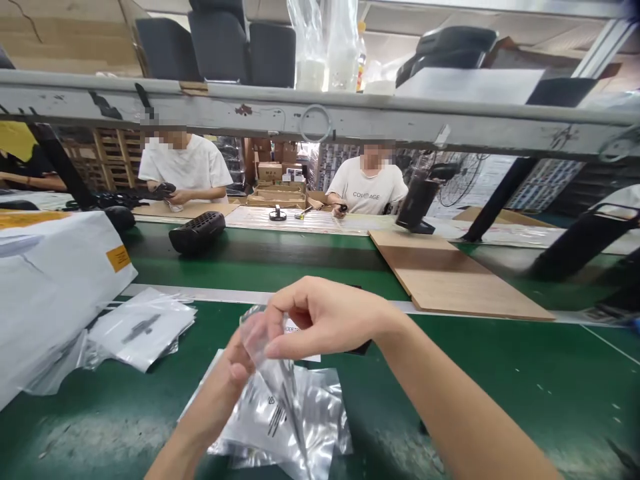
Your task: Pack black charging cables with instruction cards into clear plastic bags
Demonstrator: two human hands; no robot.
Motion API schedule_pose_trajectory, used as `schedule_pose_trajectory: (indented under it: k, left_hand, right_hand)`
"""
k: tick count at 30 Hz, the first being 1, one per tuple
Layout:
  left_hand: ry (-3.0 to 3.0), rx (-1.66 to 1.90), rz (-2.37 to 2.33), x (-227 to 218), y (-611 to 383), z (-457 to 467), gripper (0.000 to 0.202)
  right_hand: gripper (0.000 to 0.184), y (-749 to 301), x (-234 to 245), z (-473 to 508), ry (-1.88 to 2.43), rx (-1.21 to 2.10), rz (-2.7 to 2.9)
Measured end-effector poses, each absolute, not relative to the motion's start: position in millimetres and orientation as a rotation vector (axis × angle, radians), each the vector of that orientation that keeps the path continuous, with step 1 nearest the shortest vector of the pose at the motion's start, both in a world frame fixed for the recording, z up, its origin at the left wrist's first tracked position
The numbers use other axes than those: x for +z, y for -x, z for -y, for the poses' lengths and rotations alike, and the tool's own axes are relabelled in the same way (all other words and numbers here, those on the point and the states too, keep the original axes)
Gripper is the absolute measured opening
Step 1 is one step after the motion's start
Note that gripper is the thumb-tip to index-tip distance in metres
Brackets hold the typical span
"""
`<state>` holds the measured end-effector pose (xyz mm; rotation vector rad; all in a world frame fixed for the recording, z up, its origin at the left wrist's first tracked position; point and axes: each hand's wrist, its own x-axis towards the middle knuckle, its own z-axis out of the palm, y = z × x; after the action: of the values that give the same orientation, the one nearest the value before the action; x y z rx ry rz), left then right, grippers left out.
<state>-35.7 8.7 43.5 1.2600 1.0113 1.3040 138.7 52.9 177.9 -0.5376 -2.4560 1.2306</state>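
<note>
My left hand [239,353] and my right hand [320,320] meet at the top of a clear plastic bag [287,387]. Thumb and fingertips of my right hand pinch its upper edge. The fingers of my left hand close on the same edge from the left, partly behind the film. Below, more clear plastic bags [325,413] with black print lie in a loose pile on the green bench. A white printed paper [313,358] shows partly behind my right hand, next to a dark flat item [361,348] that is mostly hidden.
At left stand a large white sack [60,287] and a stack of bagged printed leaflets [143,330]. Beyond lie a black perforated device [197,232] and a wooden board [465,277] on the green surface [300,257]. A shelf beam [250,110] crosses above. Two people work opposite.
</note>
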Motion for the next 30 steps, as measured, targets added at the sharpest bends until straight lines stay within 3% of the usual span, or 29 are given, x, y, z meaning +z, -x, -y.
schedule_pose_trajectory:
  k: [6,11,13,15,20,22,23,25,26,29,30]
  left_hand:
    - [-1.079,0.995,-0.737,35.5,8.6,9.3,0.059]
    - [-1.040,1.102,-1.047,29.1,1.2,15.8,0.032]
    - [-1.080,1.159,-1.166,27.7,2.0,15.1,0.030]
    - [-1.107,1.205,-1.259,25.9,4.2,13.5,0.032]
    - [-1.180,1.226,-1.356,24.6,6.7,12.2,0.035]
    - [-1.195,1.274,-1.401,26.0,4.1,13.1,0.033]
    - [-1.190,1.293,-1.422,26.5,2.6,13.4,0.032]
    - [-1.171,1.304,-1.440,26.0,0.4,13.2,0.032]
    - [-1.172,1.293,-1.430,24.9,0.0,12.6,0.032]
    - [-1.268,1.234,-1.381,20.3,1.8,9.3,0.026]
    - [-1.315,1.217,-1.375,19.1,2.9,8.0,0.023]
  right_hand:
    - [0.006,-168.5,171.5,-41.6,0.626,1.504,2.530]
    - [0.016,-182.0,149.5,-26.6,0.893,0.968,2.700]
    - [0.008,-182.7,139.5,-22.4,1.005,0.731,2.692]
    - [0.012,-183.4,132.3,-20.3,1.054,0.644,2.648]
    - [0.023,-187.2,122.0,-17.9,1.083,0.792,2.369]
    - [0.013,-187.7,112.6,-15.9,1.146,0.891,2.179]
    - [0.017,-187.5,105.6,-14.6,1.171,0.965,2.073]
    - [0.053,-186.3,88.2,-11.8,1.202,1.126,1.888]
    - [0.055,-185.4,78.8,-10.7,1.217,1.184,1.821]
    - [0.018,-182.2,55.0,-8.7,1.246,1.247,1.717]
    - [0.018,-181.5,50.0,-8.7,1.240,1.244,1.692]
